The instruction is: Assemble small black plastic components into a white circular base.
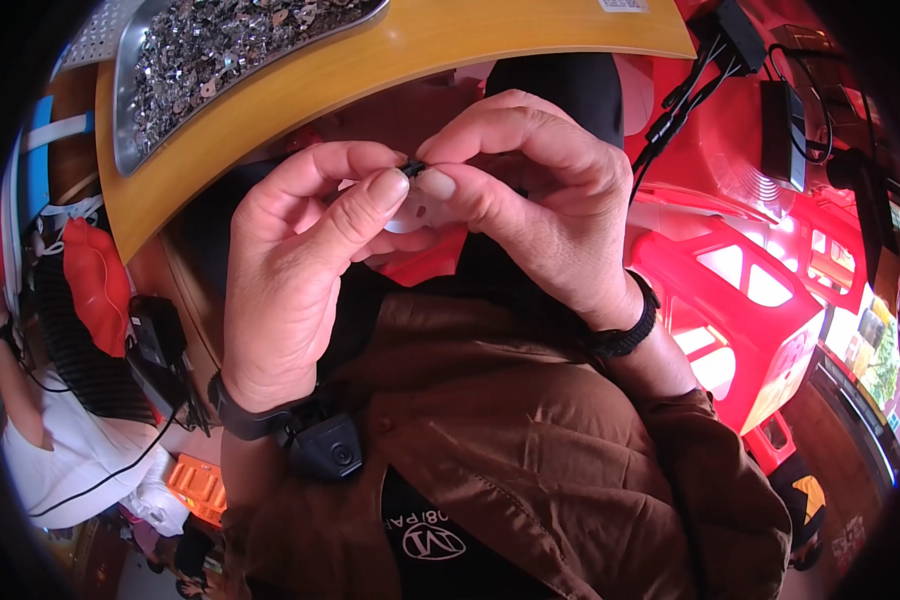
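Observation:
Between my two hands, just in front of the table's near edge, is a small black part [413, 169] whose exact kind I cannot make out. My left hand [305, 235] pinches it between thumb and forefinger from the left. From the right, my right hand [530, 190] grips it the same way, its thumb tip almost touching the left thumb. Something pale and rounded [407, 218] shows behind the fingers, partly covered by them.
A metal tray [130, 120] heaped with small metal pieces [215, 60] stands on the yellow-brown table [450, 30]. Red plastic chairs [730, 310] are at my right, beside hanging black cables [670, 120]. Another person in white [80, 450] sits at the left, near an orange crate [198, 488].

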Tool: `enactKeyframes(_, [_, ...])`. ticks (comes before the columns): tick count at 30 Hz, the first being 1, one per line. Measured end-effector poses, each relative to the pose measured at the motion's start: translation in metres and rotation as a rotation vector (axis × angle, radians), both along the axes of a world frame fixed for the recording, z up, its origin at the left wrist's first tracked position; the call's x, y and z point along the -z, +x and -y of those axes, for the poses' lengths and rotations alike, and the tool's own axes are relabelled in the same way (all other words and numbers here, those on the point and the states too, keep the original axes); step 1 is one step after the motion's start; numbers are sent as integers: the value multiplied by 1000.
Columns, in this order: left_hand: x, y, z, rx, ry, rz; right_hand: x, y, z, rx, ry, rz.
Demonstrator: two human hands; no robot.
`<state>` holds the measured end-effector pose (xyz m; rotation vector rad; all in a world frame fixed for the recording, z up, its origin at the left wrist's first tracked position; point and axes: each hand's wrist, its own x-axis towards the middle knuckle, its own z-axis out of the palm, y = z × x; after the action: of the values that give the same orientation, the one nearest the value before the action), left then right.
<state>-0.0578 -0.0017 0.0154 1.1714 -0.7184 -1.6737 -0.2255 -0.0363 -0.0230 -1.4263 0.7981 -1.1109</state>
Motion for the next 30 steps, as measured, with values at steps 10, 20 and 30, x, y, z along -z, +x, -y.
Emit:
enactKeyframes(10, [1,2,-1,2,17,-9,2,4,-1,-14,78,118])
enactKeyframes(20, [1,1,-1,22,57,0,3,2,6,138,-479,-163])
enactKeyframes(30, [-1,0,-3,41,48,14,3,2,6,150,-503,-179])
